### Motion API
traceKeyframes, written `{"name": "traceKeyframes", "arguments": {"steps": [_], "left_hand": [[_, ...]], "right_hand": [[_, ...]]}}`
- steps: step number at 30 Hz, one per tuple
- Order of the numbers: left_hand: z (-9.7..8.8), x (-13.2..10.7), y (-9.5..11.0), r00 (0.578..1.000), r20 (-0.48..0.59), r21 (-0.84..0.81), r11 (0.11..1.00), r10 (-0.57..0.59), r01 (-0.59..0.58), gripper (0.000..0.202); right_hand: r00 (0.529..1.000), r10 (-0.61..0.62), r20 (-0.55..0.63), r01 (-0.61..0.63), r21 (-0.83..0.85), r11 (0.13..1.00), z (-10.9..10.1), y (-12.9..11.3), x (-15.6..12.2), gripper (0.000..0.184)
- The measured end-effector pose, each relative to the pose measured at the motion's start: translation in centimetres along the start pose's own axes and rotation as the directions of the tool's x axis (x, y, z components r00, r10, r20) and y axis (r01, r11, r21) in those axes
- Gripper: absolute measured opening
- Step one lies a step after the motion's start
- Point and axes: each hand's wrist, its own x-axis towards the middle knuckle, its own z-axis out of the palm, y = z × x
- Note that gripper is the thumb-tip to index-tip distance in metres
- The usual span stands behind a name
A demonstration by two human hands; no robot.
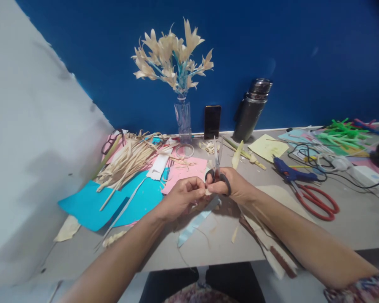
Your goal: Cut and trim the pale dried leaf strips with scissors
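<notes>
Near the middle of the table, my left hand (189, 192) pinches a small cream-coloured piece of husk-like material (207, 192) between thumb and fingers. My right hand (229, 185) is closed around black-handled scissors (217, 158), whose blades point up and away from me. The fingertips of my right hand also meet the small piece beside the left ones. Below both hands lies a light blue ribbon strip (196, 225). Pink paper (186, 173) is spread just behind my left hand, with scraps on it.
Husk strips (126, 162) lie over blue sheets (139, 206) at left. Husk flowers (173, 54) stand in a clear bottle (183, 118), beside a phone (212, 122) and a flask (252, 110). At right are a glue gun (290, 170), red-handled scissors (318, 202), cables and green pipe cleaners (344, 134).
</notes>
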Motion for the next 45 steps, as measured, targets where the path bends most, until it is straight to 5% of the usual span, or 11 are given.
{"name": "traceKeyframes", "arguments": {"steps": [4, 9, 14, 19, 24, 28, 31, 35, 41, 45], "left_hand": [[0.1, -0.1, 0.2, 0.998, 0.065, -0.135, 0.991, 0.012, -0.003, 0.035], [-0.6, 0.2, -0.1, 1.0, 0.005, -0.121, 0.992, 0.021, -0.02, 0.033], [-0.5, 0.3, -0.5, 0.998, 0.021, -0.117, 0.992, 0.057, -0.054, 0.028], [-0.5, 0.0, -0.1, 0.994, 0.1, -0.197, 0.98, 0.048, -0.028, 0.027], [-1.3, 0.4, 0.1, 0.999, -0.048, -0.224, 0.974, 0.024, -0.034, 0.027], [-1.8, 1.5, 0.1, 0.968, -0.252, -0.192, 0.98, 0.004, -0.054, 0.031], [-2.2, 3.2, 0.6, 0.952, -0.307, -0.172, 0.984, -0.005, -0.05, 0.027], [-1.9, 7.7, 2.3, 0.927, -0.373, 0.125, 0.992, 0.038, 0.01, 0.016], [-0.6, 16.1, 4.9, 0.885, -0.439, 0.349, 0.937, 0.155, 0.009, 0.007], [-0.1, 14.9, 6.3, 0.868, -0.433, 0.474, 0.88, 0.244, -0.011, 0.017]], "right_hand": [[0.991, -0.003, 0.132, -0.013, 0.121, 0.993, -0.4, -0.1, 0.2, 0.028], [0.995, -0.102, 0.009, 0.101, 0.064, 0.993, -0.3, -0.2, 0.1, 0.036], [0.998, -0.067, -0.002, 0.067, -0.043, 0.997, 0.3, 0.2, -0.1, 0.034], [0.991, -0.07, 0.114, 0.041, 0.241, 0.97, -0.3, -0.6, 0.1, 0.028], [0.974, -0.143, -0.173, 0.189, 0.286, 0.939, -2.5, -0.9, 1.6, 0.03], [0.908, -0.135, -0.396, 0.283, 0.343, 0.896, -4.6, -1.0, 2.7, 0.042], [0.846, -0.217, -0.488, 0.411, 0.337, 0.847, -5.9, -1.6, 3.1, 0.051], [0.762, -0.278, -0.585, 0.506, 0.271, 0.819, -7.4, -2.6, 3.1, 0.056], [0.653, -0.269, -0.708, 0.498, 0.133, 0.857, -9.6, -2.8, 3.6, 0.051], [0.676, -0.276, -0.683, 0.377, -0.001, 0.926, -9.8, -2.6, 3.6, 0.043]]}}
